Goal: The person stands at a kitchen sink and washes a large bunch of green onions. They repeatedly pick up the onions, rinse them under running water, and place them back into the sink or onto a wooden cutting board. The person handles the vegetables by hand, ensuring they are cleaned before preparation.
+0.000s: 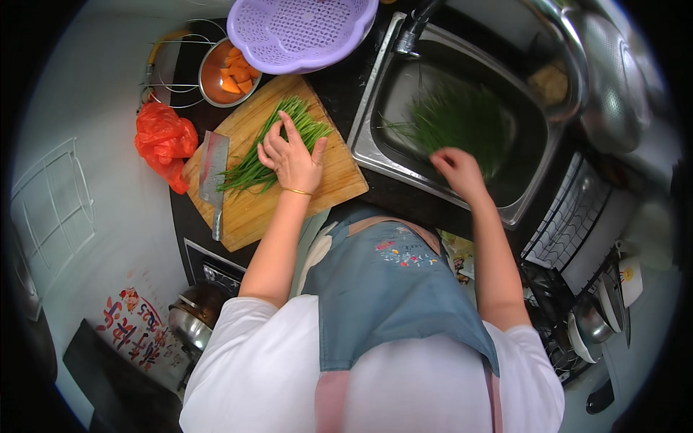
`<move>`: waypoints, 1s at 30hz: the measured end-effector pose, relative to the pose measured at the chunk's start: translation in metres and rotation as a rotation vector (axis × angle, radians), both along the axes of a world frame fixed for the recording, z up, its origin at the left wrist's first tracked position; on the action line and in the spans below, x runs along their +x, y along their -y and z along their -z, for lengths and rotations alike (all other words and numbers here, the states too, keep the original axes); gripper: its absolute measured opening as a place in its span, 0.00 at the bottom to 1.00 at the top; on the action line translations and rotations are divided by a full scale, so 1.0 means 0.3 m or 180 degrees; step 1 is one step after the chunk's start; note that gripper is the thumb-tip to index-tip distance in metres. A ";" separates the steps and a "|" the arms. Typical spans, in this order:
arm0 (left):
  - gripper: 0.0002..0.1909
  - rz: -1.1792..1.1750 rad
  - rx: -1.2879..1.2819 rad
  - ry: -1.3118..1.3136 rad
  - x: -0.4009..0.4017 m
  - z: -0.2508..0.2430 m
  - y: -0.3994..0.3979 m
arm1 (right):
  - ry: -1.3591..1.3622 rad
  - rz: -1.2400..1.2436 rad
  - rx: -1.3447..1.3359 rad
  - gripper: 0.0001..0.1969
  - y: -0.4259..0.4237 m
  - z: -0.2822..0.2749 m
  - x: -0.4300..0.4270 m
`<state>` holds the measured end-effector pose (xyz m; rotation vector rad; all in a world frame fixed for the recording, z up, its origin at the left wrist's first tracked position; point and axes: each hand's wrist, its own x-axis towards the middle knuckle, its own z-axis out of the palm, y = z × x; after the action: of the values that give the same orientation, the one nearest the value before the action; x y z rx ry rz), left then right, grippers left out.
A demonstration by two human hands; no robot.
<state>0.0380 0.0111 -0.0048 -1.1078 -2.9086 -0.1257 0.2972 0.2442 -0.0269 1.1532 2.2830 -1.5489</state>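
Observation:
On the wooden cutting board (pixel 338 178) lies a bundle of green chives (pixel 295 111). My left hand (pixel 292 154) rests over the bundle with its fingers apart. A cleaver (pixel 215 168) lies along the board's left edge, its handle towards me. More long green chives (pixel 460 119) lie in the stainless steel sink (pixel 395 97). My right hand (pixel 457 170) is over the sink's near side, beside those chives, with its fingers curled and slightly blurred. Whether it grips any stems cannot be told.
Behind the board stand a metal bowl (pixel 208 86) of orange chunks and a purple plastic colander (pixel 303 65). A red plastic bag (pixel 165 140) is at its left. The faucet (pixel 409 40) overhangs the sink's back left corner. A dish rack (pixel 563 216) stands at the right.

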 end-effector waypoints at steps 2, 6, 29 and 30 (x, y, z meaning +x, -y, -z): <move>0.44 0.0072 0.0229 -0.0046 0.020 -0.045 -0.030 | -0.0059 -0.0281 0.0671 0.11 -0.016 0.137 -0.175; 0.30 0.0416 0.0888 0.0259 0.068 -0.144 -0.119 | 0.0011 -0.0825 0.1415 0.11 0.015 0.392 -0.360; 0.05 0.0354 0.3303 0.4516 0.247 0.026 -0.608 | -0.1438 0.1644 -0.0904 0.07 -0.102 -0.147 -0.189; 0.05 0.0105 0.3306 0.4604 0.265 0.017 -0.612 | -0.1366 0.1666 -0.0891 0.07 -0.103 -0.155 -0.183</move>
<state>0.1174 0.1947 -0.0099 -0.9089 -2.5289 -2.9755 0.2422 0.2750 0.0196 1.5367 1.9687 -2.4242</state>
